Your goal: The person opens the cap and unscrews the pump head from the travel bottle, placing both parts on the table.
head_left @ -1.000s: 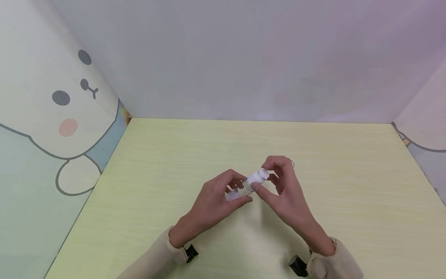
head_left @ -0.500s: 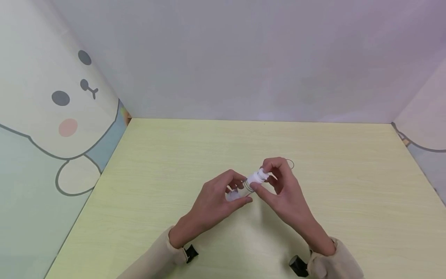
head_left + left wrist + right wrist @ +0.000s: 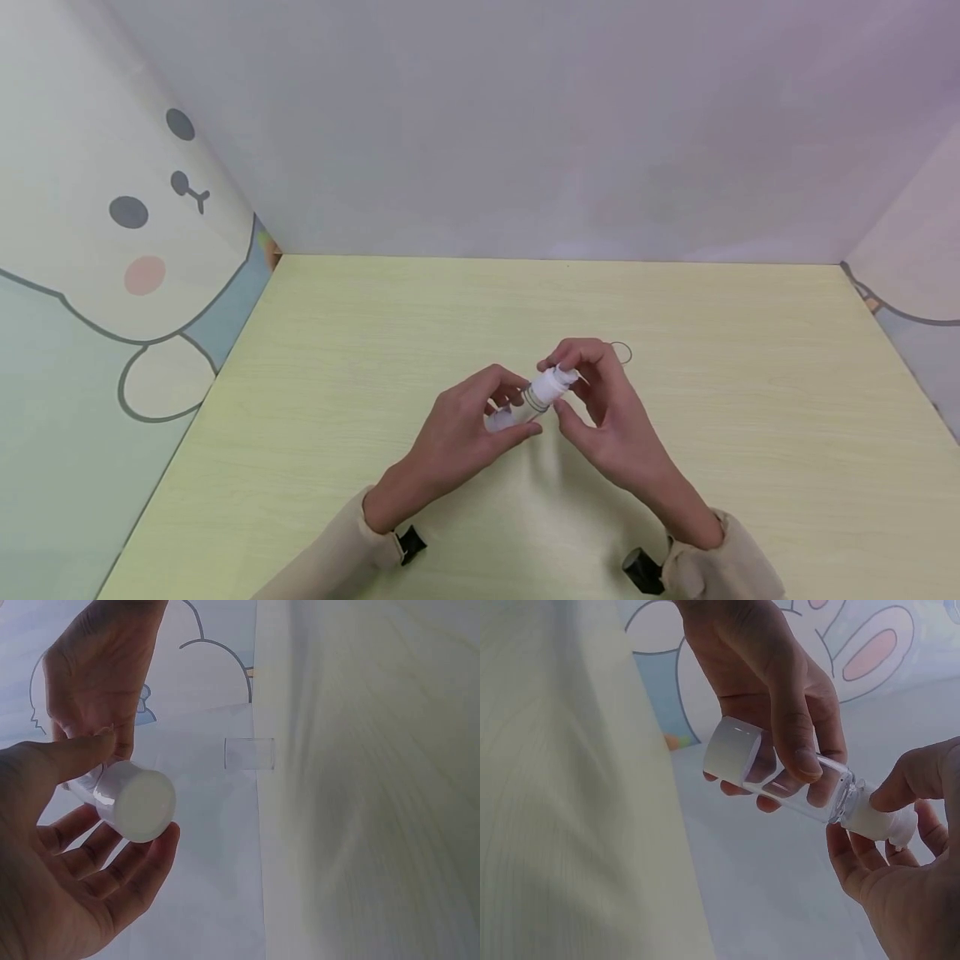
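Observation:
A small clear bottle with a white base (image 3: 731, 750) and a white collar-and-nozzle head (image 3: 551, 383) is held tilted above the table, head end up and to the right in the head view. My left hand (image 3: 457, 433) grips its clear body (image 3: 795, 791), thumb on one side and fingers on the other. My right hand (image 3: 611, 425) is at the white head; in the right wrist view the thumb presses the collar and the fingers curl behind it. Left wrist view shows the round bottom (image 3: 146, 806) facing the camera.
A clear cylindrical cover (image 3: 250, 754) stands on the pale wood table (image 3: 375, 333), just beyond my right hand; only part of its rim shows in the head view. A plain wall (image 3: 525, 125) rises at the back, with cartoon-printed panels (image 3: 150, 292) at the sides.
My right fingers have shifted left over the white head, and the thumb has moved slightly down and right along it. The left hand and bottle stay nearly in place.

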